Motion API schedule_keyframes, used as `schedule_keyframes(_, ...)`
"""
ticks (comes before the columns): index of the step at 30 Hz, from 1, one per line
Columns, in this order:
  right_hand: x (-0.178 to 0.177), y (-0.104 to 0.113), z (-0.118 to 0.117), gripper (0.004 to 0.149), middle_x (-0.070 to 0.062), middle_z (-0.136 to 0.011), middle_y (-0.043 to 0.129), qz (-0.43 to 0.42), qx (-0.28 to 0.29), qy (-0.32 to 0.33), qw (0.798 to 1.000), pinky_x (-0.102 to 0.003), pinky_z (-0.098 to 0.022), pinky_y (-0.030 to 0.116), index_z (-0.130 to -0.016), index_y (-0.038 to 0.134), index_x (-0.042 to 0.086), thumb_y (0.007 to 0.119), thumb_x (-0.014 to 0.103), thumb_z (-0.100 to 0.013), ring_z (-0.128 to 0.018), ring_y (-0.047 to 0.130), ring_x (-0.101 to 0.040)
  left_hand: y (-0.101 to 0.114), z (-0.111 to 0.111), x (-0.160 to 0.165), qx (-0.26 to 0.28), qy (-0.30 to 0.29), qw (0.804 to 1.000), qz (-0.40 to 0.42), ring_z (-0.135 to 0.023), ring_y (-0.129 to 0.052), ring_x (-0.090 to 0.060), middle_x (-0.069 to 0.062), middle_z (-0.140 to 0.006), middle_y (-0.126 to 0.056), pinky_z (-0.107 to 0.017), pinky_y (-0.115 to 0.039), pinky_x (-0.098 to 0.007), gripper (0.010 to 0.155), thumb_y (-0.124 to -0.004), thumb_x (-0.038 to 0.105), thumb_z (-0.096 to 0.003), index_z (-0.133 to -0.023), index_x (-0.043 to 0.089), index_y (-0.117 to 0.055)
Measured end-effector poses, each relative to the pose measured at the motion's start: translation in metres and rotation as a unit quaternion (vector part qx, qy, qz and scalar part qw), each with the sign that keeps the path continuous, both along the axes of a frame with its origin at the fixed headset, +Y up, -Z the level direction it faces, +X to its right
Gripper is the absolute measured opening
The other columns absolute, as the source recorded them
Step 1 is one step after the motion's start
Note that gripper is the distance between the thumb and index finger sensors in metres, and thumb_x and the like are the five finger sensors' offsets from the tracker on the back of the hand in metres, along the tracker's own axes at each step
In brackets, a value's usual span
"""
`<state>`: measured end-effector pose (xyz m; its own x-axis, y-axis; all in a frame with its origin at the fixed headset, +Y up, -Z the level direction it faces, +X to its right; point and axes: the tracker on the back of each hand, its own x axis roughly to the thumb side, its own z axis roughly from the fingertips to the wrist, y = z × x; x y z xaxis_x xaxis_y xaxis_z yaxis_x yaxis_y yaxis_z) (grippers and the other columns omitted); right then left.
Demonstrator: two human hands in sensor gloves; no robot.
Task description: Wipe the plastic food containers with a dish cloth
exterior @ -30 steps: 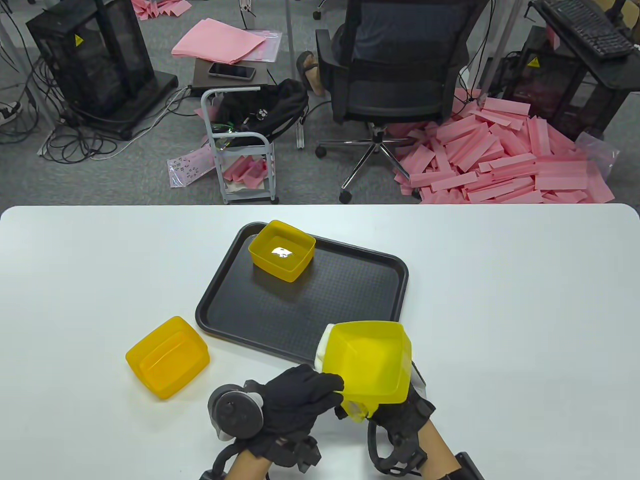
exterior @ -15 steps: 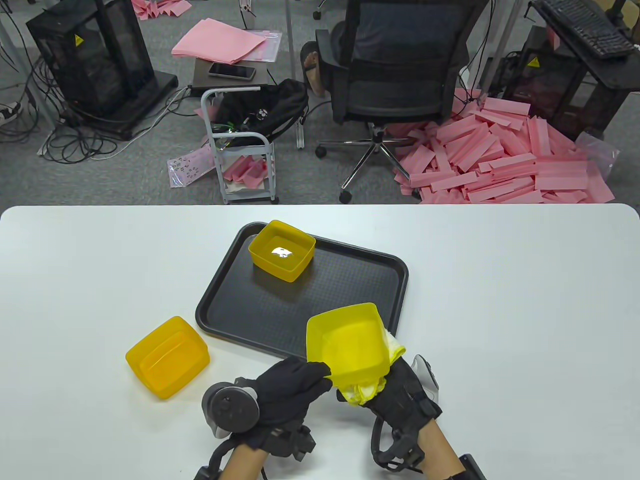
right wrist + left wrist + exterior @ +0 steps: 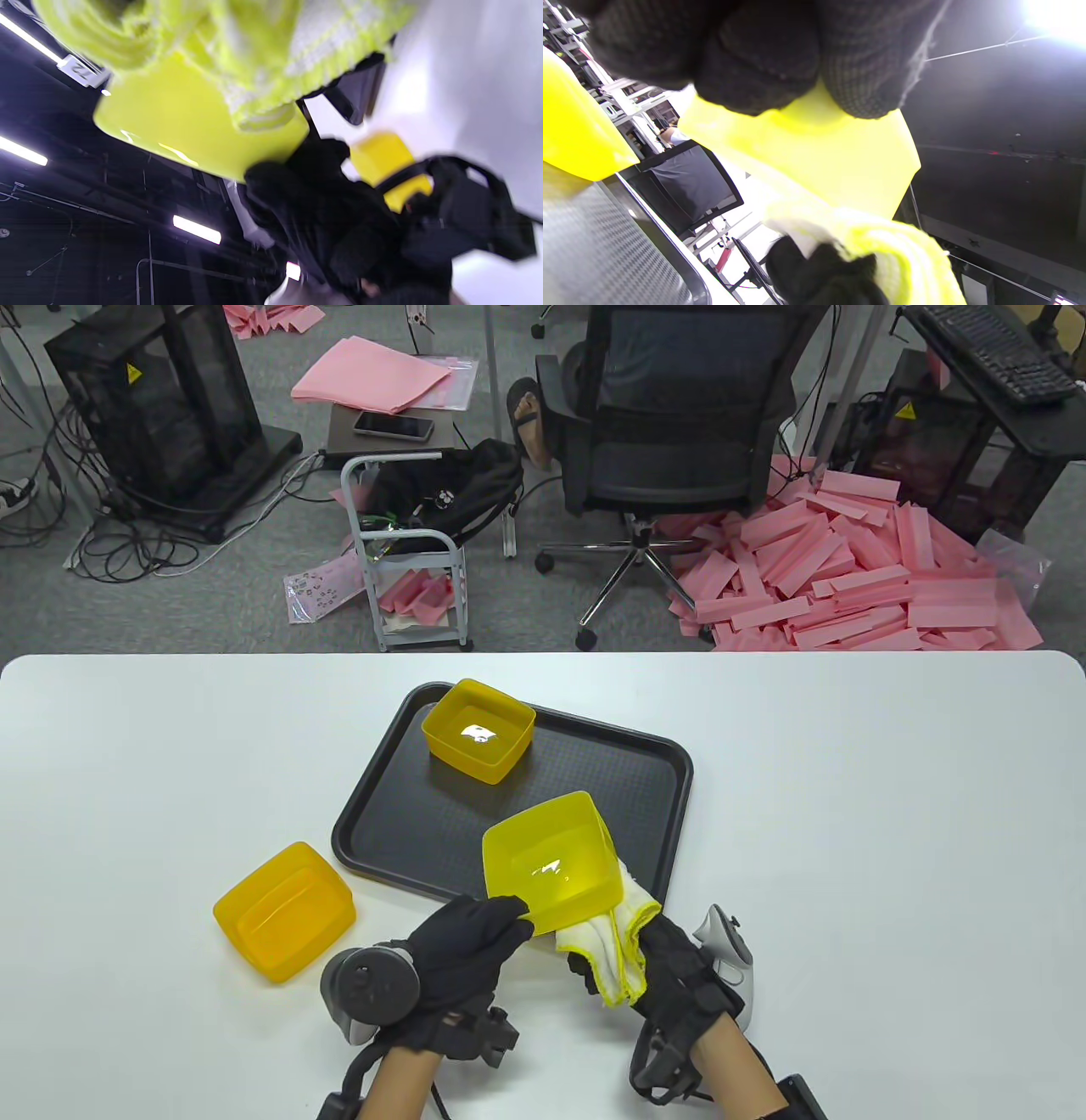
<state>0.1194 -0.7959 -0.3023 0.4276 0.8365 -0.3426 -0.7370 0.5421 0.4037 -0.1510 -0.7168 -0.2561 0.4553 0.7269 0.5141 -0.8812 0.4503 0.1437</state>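
Observation:
My left hand [image 3: 475,937] grips the near rim of a yellow plastic container [image 3: 551,861] and holds it tilted above the near edge of the black tray [image 3: 594,789]. My right hand [image 3: 657,954] holds a white dish cloth with a yellow hem [image 3: 607,942] against the container's outer underside. The left wrist view shows my fingers [image 3: 763,55] on the yellow wall [image 3: 823,156] with the cloth [image 3: 882,250] below. The right wrist view shows the cloth [image 3: 263,55] against the container [image 3: 178,127]. A second yellow container [image 3: 479,729] sits on the tray's far left corner. A third [image 3: 284,912] lies on the table left of the tray.
The white table [image 3: 891,831] stretches wide on both sides of the tray. Beyond its far edge are an office chair [image 3: 670,432], a small cart [image 3: 407,551] and a pile of pink foam strips [image 3: 848,577] on the floor.
The held container has moved left and away, over the tray, and turned its opening more upward. The cloth in my right hand has slid out from under it and now shows at its near right.

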Motion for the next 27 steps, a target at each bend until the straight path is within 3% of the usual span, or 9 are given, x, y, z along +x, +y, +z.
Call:
schedule_keyframes(3,0.018,0.017,-0.003,0.061,-0.002,-0.095,0.07,0.103,0.076,-0.105,0.986,-0.036,-0.049,0.082,-0.111,0.029,0.017,0.056,0.05,-0.068,-0.072,0.085,-0.029,-0.003,-0.001,-0.004,-0.002,0.017,1.0,-0.002,-0.037,-0.098,-0.03,-0.003,-0.041,-0.102,-0.031,-0.082,-0.047,0.04,-0.084,0.045,-0.0436,-0.074,0.022,-0.097)
schedule_keyframes(5,0.031,0.03,-0.001,0.06,-0.003,-0.092,0.073,0.199,0.148,-0.18,0.952,-0.038,-0.046,0.083,-0.109,0.035,0.018,0.063,0.049,-0.065,-0.068,0.087,-0.031,-0.005,-0.003,-0.004,-0.007,0.022,1.0,-0.003,-0.036,-0.098,-0.03,-0.004,-0.04,-0.102,-0.03,-0.083,-0.047,0.04,-0.084,0.045,-0.0436,-0.074,0.022,-0.097)
schedule_keyframes(7,0.031,0.041,0.004,0.06,-0.003,-0.088,0.077,0.296,0.228,-0.235,0.897,-0.037,-0.042,0.085,-0.107,0.041,0.019,0.068,0.049,-0.062,-0.064,0.09,-0.03,-0.005,-0.003,-0.002,-0.008,0.023,1.0,-0.013,-0.036,-0.098,-0.03,-0.004,-0.04,-0.102,-0.03,-0.083,-0.047,0.04,-0.084,0.045,-0.0436,-0.074,0.022,-0.097)
schedule_keyframes(8,0.032,0.056,0.022,0.06,-0.002,-0.086,0.079,0.349,0.28,-0.26,0.856,-0.036,-0.04,0.086,-0.106,0.044,0.02,0.07,0.049,-0.06,-0.062,0.091,-0.029,-0.006,-0.003,-0.001,-0.009,0.023,1.0,-0.019,-0.036,-0.098,-0.03,-0.004,-0.04,-0.103,-0.029,-0.083,-0.047,0.04,-0.084,0.045,-0.0438,-0.074,0.022,-0.097)
schedule_keyframes(10,0.027,0.063,0.033,0.06,-0.003,-0.085,0.08,0.41,0.344,-0.286,0.795,-0.038,-0.039,0.086,-0.104,0.047,0.02,0.074,0.048,-0.057,-0.06,0.092,-0.03,-0.005,-0.002,0.0,-0.008,0.025,0.999,-0.021,-0.035,-0.099,-0.029,-0.004,-0.039,-0.103,-0.029,-0.084,-0.047,0.041,-0.084,0.045,-0.044,-0.074,0.021,-0.097)
schedule_keyframes(16,0.006,0.081,0.05,0.061,-0.005,-0.083,0.08,0.509,0.475,-0.304,0.65,-0.039,-0.038,0.087,-0.102,0.05,0.021,0.079,0.046,-0.054,-0.06,0.093,-0.031,-0.001,0.001,0.003,-0.019,0.032,0.999,-0.014,-0.033,-0.099,-0.029,-0.004,-0.039,-0.103,-0.027,-0.084,-0.046,0.042,-0.082,0.043,-0.0456,-0.076,0.018,-0.096)
schedule_keyframes(22,-0.019,0.09,0.063,0.062,-0.003,-0.082,0.08,0.554,0.548,-0.265,0.568,-0.037,-0.038,0.088,-0.101,0.051,0.022,0.081,0.048,-0.054,-0.059,0.093,-0.029,0.001,0.004,0.009,-0.021,0.027,0.999,-0.026,-0.034,-0.101,-0.028,-0.003,-0.039,-0.104,-0.026,-0.085,-0.046,0.043,-0.08,0.042,-0.0466,-0.078,0.016,-0.095)
schedule_keyframes(24,-0.03,0.09,0.066,0.062,-0.002,-0.081,0.081,0.561,0.566,-0.247,0.552,-0.036,-0.037,0.088,-0.101,0.051,0.022,0.081,0.049,-0.053,-0.059,0.094,-0.028,0.0,0.004,0.011,-0.029,0.021,0.999,-0.029,-0.034,-0.101,-0.028,-0.003,-0.04,-0.104,-0.026,-0.085,-0.046,0.044,-0.079,0.041,-0.0473,-0.079,0.015,-0.094)
schedule_keyframes(27,-0.038,0.09,0.069,0.063,-0.002,-0.081,0.081,0.565,0.574,-0.233,0.545,-0.036,-0.037,0.088,-0.102,0.051,0.022,0.081,0.049,-0.053,-0.059,0.094,-0.028,-0.002,0.003,0.01,-0.035,0.017,0.999,-0.031,-0.035,-0.101,-0.028,-0.003,-0.04,-0.105,-0.026,-0.085,-0.046,0.044,-0.077,0.041,-0.0476,-0.079,0.015,-0.094)
